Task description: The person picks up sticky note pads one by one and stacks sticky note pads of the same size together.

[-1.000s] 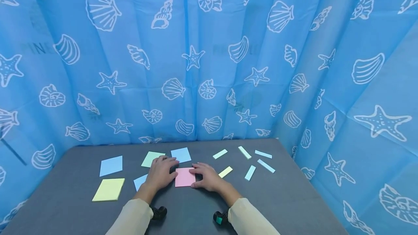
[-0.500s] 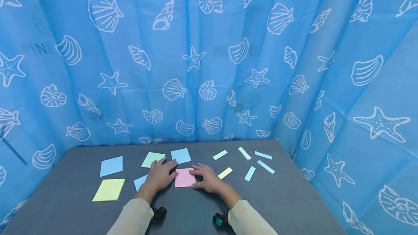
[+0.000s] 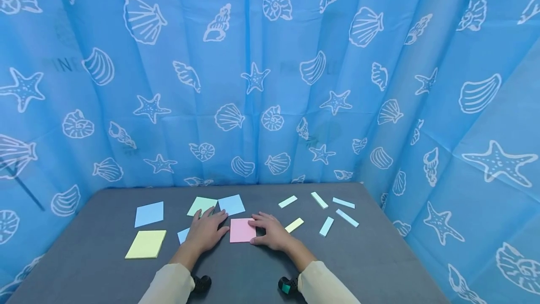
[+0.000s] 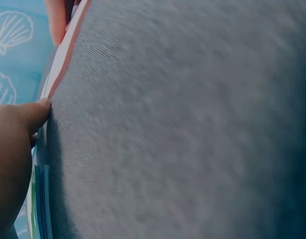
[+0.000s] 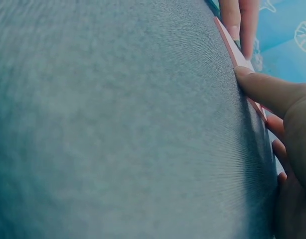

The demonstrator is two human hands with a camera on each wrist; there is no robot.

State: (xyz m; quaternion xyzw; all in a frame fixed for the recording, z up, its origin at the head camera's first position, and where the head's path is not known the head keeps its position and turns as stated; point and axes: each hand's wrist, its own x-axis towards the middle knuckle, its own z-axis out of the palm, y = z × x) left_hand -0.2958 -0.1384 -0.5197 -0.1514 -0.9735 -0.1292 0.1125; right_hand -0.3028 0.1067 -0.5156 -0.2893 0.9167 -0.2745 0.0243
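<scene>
A pink sticky note pad (image 3: 242, 231) lies on the grey table between both hands. My right hand (image 3: 272, 233) holds its right side, thumb at the near edge and fingers at the far right. My left hand (image 3: 204, 231) has its fingers spread, with thumb tip at the pink pad's left edge. Its forefinger reaches the near edge of a blue sticky note pad (image 3: 232, 204). Other left fingertips overlap a green pad (image 3: 201, 204), whose corner meets the blue one. Another blue pad (image 3: 183, 235) is partly hidden behind the left hand.
Farther left lie a blue pad (image 3: 149, 214) and a thick yellow pad (image 3: 146, 244). Several narrow sticky strips are scattered at the right, including a yellow strip (image 3: 294, 224) beside the right hand. A blue shell-print curtain (image 3: 253, 107) borders the table's back and right.
The blue pad beyond the pink one has turned and slid left and nearer, up to the green pad. My left fingers shifted slightly with it. The whole head view moved a little.
</scene>
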